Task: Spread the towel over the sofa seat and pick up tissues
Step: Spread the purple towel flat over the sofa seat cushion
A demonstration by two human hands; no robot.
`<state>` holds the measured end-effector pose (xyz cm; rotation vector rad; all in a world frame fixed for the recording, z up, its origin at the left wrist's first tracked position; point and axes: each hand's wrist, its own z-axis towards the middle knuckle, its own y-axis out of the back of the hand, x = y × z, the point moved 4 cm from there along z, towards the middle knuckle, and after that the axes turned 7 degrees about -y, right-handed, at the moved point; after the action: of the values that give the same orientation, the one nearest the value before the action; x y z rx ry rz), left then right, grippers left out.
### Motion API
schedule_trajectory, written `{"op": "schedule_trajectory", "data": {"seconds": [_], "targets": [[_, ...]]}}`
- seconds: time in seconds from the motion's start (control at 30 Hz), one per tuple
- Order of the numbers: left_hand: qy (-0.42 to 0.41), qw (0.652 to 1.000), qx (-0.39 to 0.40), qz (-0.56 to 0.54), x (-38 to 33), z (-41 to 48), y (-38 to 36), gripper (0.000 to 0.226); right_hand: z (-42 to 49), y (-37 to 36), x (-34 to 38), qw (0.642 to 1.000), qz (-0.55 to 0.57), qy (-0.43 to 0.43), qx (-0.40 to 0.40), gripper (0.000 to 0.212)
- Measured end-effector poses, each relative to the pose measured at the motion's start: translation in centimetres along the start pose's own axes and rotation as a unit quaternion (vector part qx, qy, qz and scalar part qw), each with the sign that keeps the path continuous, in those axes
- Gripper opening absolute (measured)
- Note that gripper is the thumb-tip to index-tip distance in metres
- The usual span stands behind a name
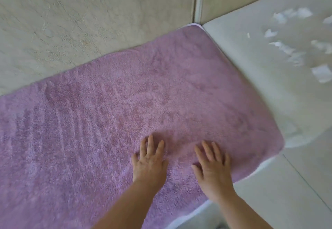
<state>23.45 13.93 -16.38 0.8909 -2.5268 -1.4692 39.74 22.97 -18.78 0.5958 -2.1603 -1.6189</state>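
1. At the far left we see the purple towel (89, 129) lying flat across the sofa seat (255, 88), its far edge against the backrest (80, 22). Ripples in the pile here suggest this part wants more smoothing.
2. The left hand (150, 162) lies palm down on the towel near its front edge, fingers straight and spread, gripping nothing. We judge it is flattened to press and smooth the cloth rather than lift it.
3. Just beside it, the right hand (212, 171) lies the same way, open and flat, fingers fanned toward the towel's right end.
4. The towel's right edge stops at the seam, and the seat beyond it is bare.
5. On that bare part, well apart from both hands, scattered white tissues (291, 49) lie untouched. We take picking them up to be the step left once the spreading is finished.
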Motion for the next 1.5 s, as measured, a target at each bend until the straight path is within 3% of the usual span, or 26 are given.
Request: {"op": "schedule_trajectory", "data": {"seconds": [0.07,0.1,0.2,0.23,0.37,0.47,0.63,0.77,0.83,0.9,1.0,1.03,1.17,1.33,1.5], "targets": [[0.023,1.000,0.002,0.006,-0.8,-0.4,-0.8,0.058,0.1,0.9,-3.9,0.993,0.048,-0.108,0.007,0.058],[0.034,0.999,-0.002,0.004,-1.6,-0.5,-1.0,0.059,0.0,1.2,-4.7,0.992,0.060,-0.110,0.027,0.059],[0.029,0.999,-0.018,-0.022,-5.8,-0.7,-1.9,0.059,-1.3,0.7,-5.2,0.997,0.038,0.029,0.066,0.057],[0.011,1.000,-0.015,-0.024,-8.2,-0.7,-2.3,0.058,-1.7,1.0,-6.6,0.996,0.039,0.033,0.069,0.056],[-0.026,0.999,0.014,-0.015,-14.8,-0.8,-3.5,0.055,-2.3,1.0,-13.9,0.975,0.114,-0.147,0.123,0.068],[-0.005,0.999,0.008,-0.032,-18.9,0.1,-3.5,0.057,-3.1,2.1,-16.4,0.991,0.087,-0.059,0.087,0.083],[-0.039,0.998,-0.017,-0.047,-23.9,2.2,-2.6,0.056,-1.4,2.9,-18.0,0.997,0.066,-0.012,0.046,0.089],[-0.053,0.997,-0.042,-0.040,-24.8,5.0,-1.7,0.052,1.6,3.3,-17.1,0.994,0.066,0.044,0.068,0.087],[-0.048,0.997,-0.057,-0.029,-24.4,6.9,-1.0,0.049,3.7,3.1,-17.2,0.990,0.077,0.074,0.093,0.077],[-0.049,0.996,-0.065,-0.017,-24.1,8.6,-0.1,0.049,6.1,3.3,-19.4,0.986,0.106,0.002,0.133,0.069],[-0.054,0.997,-0.058,-0.010,-23.7,10.9,1.5,0.050,8.9,4.2,-22.0,0.967,0.161,-0.140,0.141,0.077],[-0.053,0.997,-0.055,-0.006,-23.5,11.8,2.1,0.050,9.7,4.5,-21.7,0.966,0.167,-0.142,0.135,0.080],[-0.052,0.998,-0.043,-0.004,-24.0,14.4,3.9,0.051,10.5,5.1,-18.4,0.983,0.160,0.022,0.082,0.066],[-0.055,0.998,-0.011,-0.007,-26.3,16.4,5.1,0.049,12.8,5.0,-22.6,0.964,0.186,-0.141,0.126,0.060],[-0.044,0.999,-0.018,-0.011,-28.6,18.1,6.5,0.044,14.4,7.5,-25.8,0.964,0.211,-0.052,0.154,0.058]]}}
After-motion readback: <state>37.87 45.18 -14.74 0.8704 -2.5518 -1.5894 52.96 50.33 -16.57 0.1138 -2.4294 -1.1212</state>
